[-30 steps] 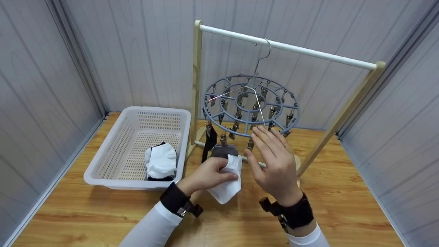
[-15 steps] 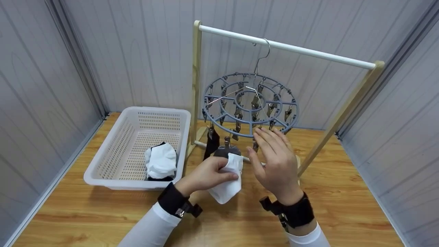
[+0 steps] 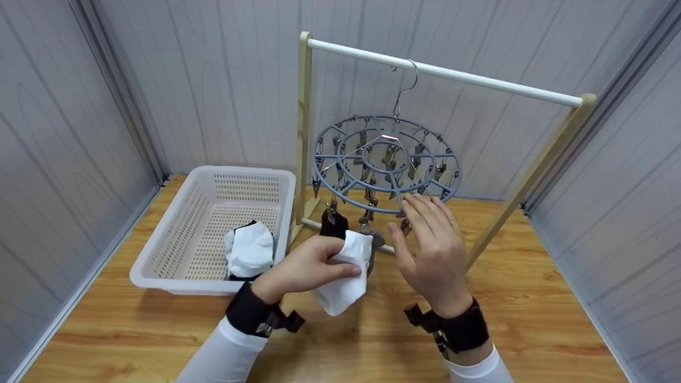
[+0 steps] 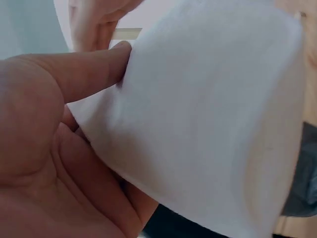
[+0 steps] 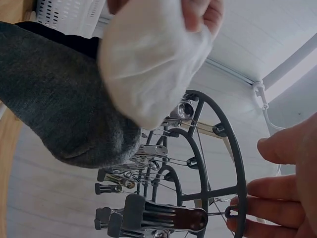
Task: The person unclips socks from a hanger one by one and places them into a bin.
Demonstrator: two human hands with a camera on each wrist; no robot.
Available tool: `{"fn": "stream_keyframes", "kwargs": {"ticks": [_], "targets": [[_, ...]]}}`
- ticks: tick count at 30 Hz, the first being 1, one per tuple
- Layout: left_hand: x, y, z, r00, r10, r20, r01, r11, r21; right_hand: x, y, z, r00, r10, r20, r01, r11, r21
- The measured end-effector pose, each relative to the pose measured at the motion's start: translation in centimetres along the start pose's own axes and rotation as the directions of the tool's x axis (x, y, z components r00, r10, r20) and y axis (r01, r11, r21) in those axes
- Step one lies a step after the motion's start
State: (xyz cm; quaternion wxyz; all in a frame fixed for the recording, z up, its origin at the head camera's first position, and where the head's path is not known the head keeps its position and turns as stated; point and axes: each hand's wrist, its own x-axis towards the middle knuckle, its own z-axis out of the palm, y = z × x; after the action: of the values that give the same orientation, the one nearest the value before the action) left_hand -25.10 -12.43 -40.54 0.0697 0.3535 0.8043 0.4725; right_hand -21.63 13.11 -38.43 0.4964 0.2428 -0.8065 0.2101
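My left hand [image 3: 306, 266] pinches a white sock [image 3: 345, 282] between thumb and fingers, in front of the hanger. The sock's wide opening faces away from the palm in the left wrist view. My right hand [image 3: 433, 258] has its fingers extended against the near right rim of a round blue-grey clip hanger [image 3: 367, 205]. In the right wrist view those fingers lie behind the ring [image 5: 241, 183], beside a metal clip [image 5: 168, 216]. A grey sock [image 5: 74, 99] hangs from one clip, partly hidden by the white sock in the head view. Left of it hangs a black sock [image 3: 333, 225].
The hanger hooks over the white bar [image 3: 479, 79] of a wooden-legged rack [image 3: 532, 181]. At left, a white perforated basket [image 3: 159, 234] holds several folded white and black socks [image 3: 251, 250]. Metal clips dangle all round the rings. Panel walls enclose the wooden table [image 3: 479, 298].
The hanger has turned, carrying the black and grey socks rightward. My left hand has shifted slightly left with the white sock. My right hand has moved a little right along with the rim.
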Motion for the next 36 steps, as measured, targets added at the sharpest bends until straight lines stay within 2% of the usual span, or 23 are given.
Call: {"fn": "stream_keyframes", "kwargs": {"ticks": [3,6,13,17,23,28,36], "targets": [[-0.6,0.4,-1.2,1.000,0.006,-0.017,-0.006,1.000,-0.014,0.0,-0.1,0.0,1.000,-0.021,-0.002,0.021,1.000,0.014],[-1.2,0.6,-2.5,0.999,-0.014,-0.047,0.012,0.999,-0.043,-0.1,-0.1,-0.1,0.999,-0.043,0.013,0.043,0.999,0.026],[-2.7,-0.1,-5.4,0.985,-0.072,-0.156,0.060,0.995,-0.078,-0.2,-0.1,0.0,0.996,-0.046,0.071,0.045,0.999,0.010],[-3.1,-0.9,-6.9,0.971,-0.119,-0.206,0.108,0.992,-0.063,-0.3,0.1,0.0,0.995,-0.031,0.097,0.032,0.999,-0.011],[-3.4,-2.1,-9.1,0.939,-0.208,-0.274,0.214,0.977,-0.009,-0.4,0.4,-0.1,0.994,-0.018,0.108,0.022,0.999,-0.036],[-3.3,-3.4,-10.5,0.929,-0.235,-0.286,0.260,0.964,0.054,-0.5,0.6,-0.2,0.993,-0.019,0.114,0.026,0.998,-0.060],[-3.2,-5.7,-11.7,0.914,-0.304,-0.269,0.331,0.941,0.062,-0.3,0.4,-0.5,0.991,-0.008,0.133,0.018,0.997,-0.069]]}}
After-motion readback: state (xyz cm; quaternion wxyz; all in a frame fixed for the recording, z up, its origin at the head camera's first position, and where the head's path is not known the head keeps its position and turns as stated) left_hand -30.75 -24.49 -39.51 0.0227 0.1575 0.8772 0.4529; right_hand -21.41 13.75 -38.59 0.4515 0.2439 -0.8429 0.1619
